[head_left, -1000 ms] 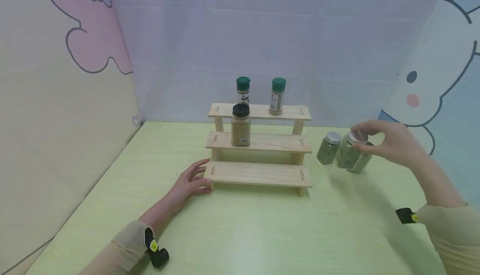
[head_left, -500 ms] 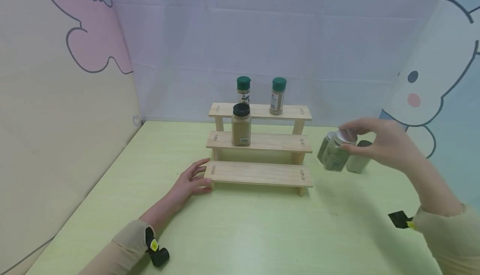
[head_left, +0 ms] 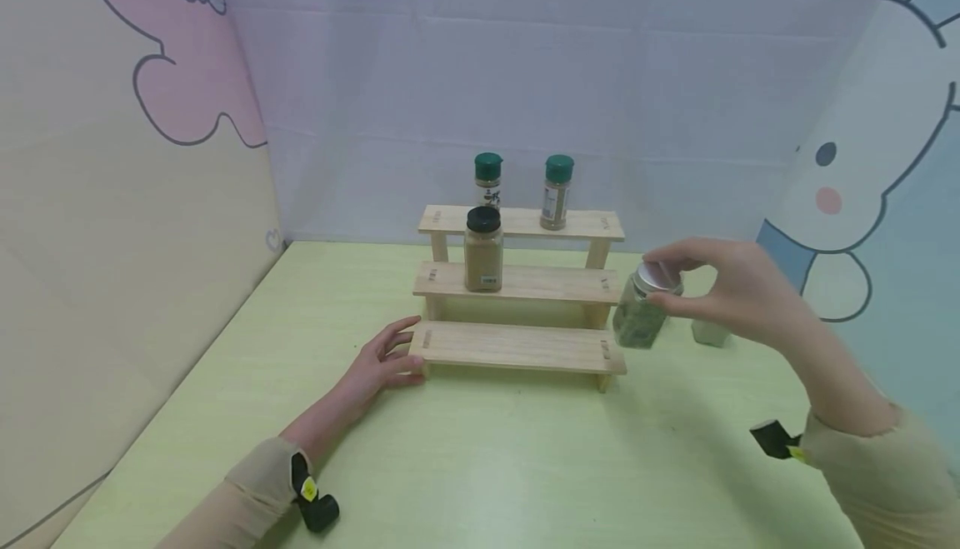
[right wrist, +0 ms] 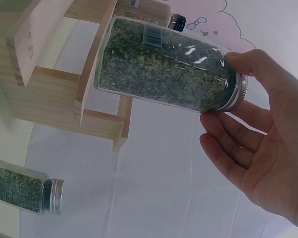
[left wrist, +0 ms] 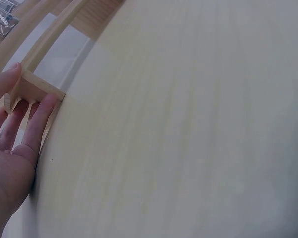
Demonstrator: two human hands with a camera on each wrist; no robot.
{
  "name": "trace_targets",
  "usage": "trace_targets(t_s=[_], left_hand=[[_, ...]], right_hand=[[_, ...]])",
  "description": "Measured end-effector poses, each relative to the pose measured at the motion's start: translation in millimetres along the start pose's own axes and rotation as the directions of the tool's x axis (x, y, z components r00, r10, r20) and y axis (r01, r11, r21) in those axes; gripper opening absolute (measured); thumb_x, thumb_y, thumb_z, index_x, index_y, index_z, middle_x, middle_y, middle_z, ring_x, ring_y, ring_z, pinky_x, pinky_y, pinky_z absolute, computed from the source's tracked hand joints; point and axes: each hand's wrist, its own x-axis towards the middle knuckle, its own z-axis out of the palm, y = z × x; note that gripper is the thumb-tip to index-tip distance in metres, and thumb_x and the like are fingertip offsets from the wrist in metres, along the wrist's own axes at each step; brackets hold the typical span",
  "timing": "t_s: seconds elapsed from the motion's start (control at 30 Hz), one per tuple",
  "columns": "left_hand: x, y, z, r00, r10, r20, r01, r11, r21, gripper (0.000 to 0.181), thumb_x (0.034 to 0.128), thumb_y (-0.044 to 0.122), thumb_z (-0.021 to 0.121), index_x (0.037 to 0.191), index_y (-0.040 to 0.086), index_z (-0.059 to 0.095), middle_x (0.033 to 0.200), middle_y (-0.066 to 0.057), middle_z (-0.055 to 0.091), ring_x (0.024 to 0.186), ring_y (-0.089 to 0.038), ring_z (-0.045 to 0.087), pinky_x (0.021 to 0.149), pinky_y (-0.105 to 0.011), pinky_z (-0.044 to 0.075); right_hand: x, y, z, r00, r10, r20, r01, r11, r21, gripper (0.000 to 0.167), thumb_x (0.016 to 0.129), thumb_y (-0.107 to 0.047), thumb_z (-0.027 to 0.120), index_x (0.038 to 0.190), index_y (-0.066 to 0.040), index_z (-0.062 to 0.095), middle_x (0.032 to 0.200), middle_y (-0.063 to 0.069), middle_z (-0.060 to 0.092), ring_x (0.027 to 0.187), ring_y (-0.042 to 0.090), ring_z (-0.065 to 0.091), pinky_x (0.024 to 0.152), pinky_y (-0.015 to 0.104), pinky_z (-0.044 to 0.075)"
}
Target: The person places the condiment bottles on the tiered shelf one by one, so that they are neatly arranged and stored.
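My left hand (head_left: 382, 363) holds the left end of the bottom step of a three-step wooden rack (head_left: 517, 345). In the left wrist view, that hand's fingers (left wrist: 39, 116) touch the end panel. Off the rack's right end, my right hand (head_left: 738, 291) pinches the silver lid of a spice jar (head_left: 639, 316); it hangs tilted. Green dried flakes fill this clear jar, plain in the right wrist view (right wrist: 161, 64), with thumb and fingers on opposite sides of the lid.
Two green-capped shakers (head_left: 487, 178) (head_left: 555, 199) stand on the top step. A black-lidded jar of tan powder (head_left: 483, 257) occupies the middle step. Behind the right hand, another jar (head_left: 708, 332) is partly hidden; a silver-lidded herb jar (right wrist: 22, 188) shows in the right wrist view.
My right hand has lifted the herb jar from among the other jars and carried it left toward the rack. The left hand has stayed at the rack's end.
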Motion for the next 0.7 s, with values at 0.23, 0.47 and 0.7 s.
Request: trace_targets(t_s=[0.23,0.47,0.7], left_hand=[[-0.7,0.2,-0.2,1.0,-0.002,0.001,0.002,1.0,-0.002,0.072,0.0918,0.011,0.069,0.153,0.024,0.033,0.151,-0.016,0.04,0.114,-0.019,0.061,0.091,-0.045,0.06],[-2.3,1.0,0.5,1.0,0.009,0.006,-0.009,1.0,0.005,0.071,0.0925,0.012,0.068,0.153,0.023,0.032,0.152,-0.017,0.04,0.115,-0.019,0.061,0.091,-0.044,0.06],[-1.7,-0.9,-1.1,1.0,0.019,0.008,-0.019,1.0,0.0,0.071,0.0928,0.01,0.067,0.154,0.021,0.032,0.151,-0.019,0.039,0.112,-0.016,0.062,0.09,-0.045,0.06]], right_hand=[[16.2,-2.8,7.7,0.999,0.021,0.024,-0.022,0.999,0.024,0.042,0.075,-0.023,0.086,0.114,-0.017,0.073,0.099,-0.002,0.076,0.089,0.017,0.069,0.074,0.027,0.054],[40.4,-6.0,17.5,0.997,0.056,0.045,-0.059,0.995,0.077,0.04,0.077,-0.025,0.084,0.115,-0.017,0.073,0.102,0.001,0.076,0.093,0.021,0.071,0.08,0.044,0.056],[62.1,-8.4,27.8,0.996,0.052,0.069,-0.059,0.992,0.108,0.039,0.081,-0.026,0.081,0.116,-0.014,0.072,0.103,0.004,0.076,0.095,0.024,0.071,0.081,0.045,0.056]])
